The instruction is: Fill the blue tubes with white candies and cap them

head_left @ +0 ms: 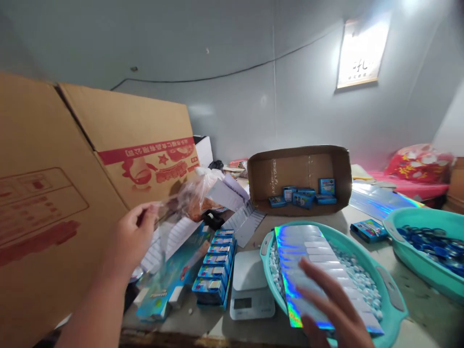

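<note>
My left hand (136,234) is raised at the left, fingers pinched on a clear plastic film (166,217) that hangs over a flat blue printed carton (155,302). My right hand (331,304), fingers spread and slightly blurred, is over a shiny, rainbow-edged card sheet (295,270) with rows of white flaps; whether it touches the sheet I cannot tell. The sheet lies across a turquoise basin (393,309) of small white pieces. Between my hands stand a row of small blue boxes (212,285) and a white kitchen scale (250,273).
A large cardboard box (145,130) rises at the left. Behind the basin, a cardboard carton (299,171) on its side holds several blue boxes. One blue box (369,230) lies beside a second turquoise basin (427,263) of dark blue discs. Papers (226,193) and plastic bags clutter the back.
</note>
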Demonstrator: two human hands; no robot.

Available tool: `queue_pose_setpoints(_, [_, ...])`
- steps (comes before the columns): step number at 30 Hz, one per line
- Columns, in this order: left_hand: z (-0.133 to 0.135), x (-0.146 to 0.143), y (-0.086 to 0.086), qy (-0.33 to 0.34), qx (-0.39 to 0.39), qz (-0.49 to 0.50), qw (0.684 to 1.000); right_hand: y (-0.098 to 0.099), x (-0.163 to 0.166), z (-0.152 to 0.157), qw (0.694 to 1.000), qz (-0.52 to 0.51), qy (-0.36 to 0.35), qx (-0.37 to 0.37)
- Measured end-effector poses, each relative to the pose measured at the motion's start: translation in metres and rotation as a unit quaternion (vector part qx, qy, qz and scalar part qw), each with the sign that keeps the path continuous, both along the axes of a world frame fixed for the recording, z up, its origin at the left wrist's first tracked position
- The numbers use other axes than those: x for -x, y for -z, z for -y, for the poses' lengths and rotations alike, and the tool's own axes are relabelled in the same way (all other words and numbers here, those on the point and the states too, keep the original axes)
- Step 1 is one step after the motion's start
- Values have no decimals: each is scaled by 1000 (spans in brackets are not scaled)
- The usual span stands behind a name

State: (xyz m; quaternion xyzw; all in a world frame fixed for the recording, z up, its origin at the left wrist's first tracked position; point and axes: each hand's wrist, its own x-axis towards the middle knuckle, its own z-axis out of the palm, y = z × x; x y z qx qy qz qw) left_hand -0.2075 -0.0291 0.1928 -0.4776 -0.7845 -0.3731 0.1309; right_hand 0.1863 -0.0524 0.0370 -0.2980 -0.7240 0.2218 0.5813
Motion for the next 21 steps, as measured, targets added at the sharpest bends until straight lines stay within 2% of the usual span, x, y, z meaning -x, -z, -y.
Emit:
queue_pose_setpoints(2, [20,-47,-1,112,-12,60,992,-33,-8,-24,999,40,14,-11])
queue_pose_setpoints(3, [28,-69,3,181,-22,80,980,-48,-9,-36,999,49,1,16])
queue_pose_setpoints(5, [41,-105,11,261,-36,94,960,-71,-4,-58,992,60,-87,75])
queue_pose_setpoints(8, [46,-131,18,285,-26,149,947,-84,17,-78,956,43,-247,151])
queue_pose_setpoints(11, [39,-129,17,280,13,222,934,-81,34,-83,918,-60,-320,226])
queue_pose_setpoints(13, [33,-122,19,300,52,271,913,-80,37,-82,909,-120,-301,263])
queue_pose_setpoints(15, [27,-114,26,307,107,326,888,-80,32,-81,916,-139,-259,271])
queue_pose_setpoints(17, [23,-109,40,286,150,373,870,-80,23,-81,930,-128,-216,269])
queue_pose_setpoints(19, [20,-108,56,266,166,388,866,-78,14,-83,943,-92,-177,267])
queue_pose_setpoints(21, [16,-111,73,287,165,390,859,-75,6,-87,955,-64,-135,258])
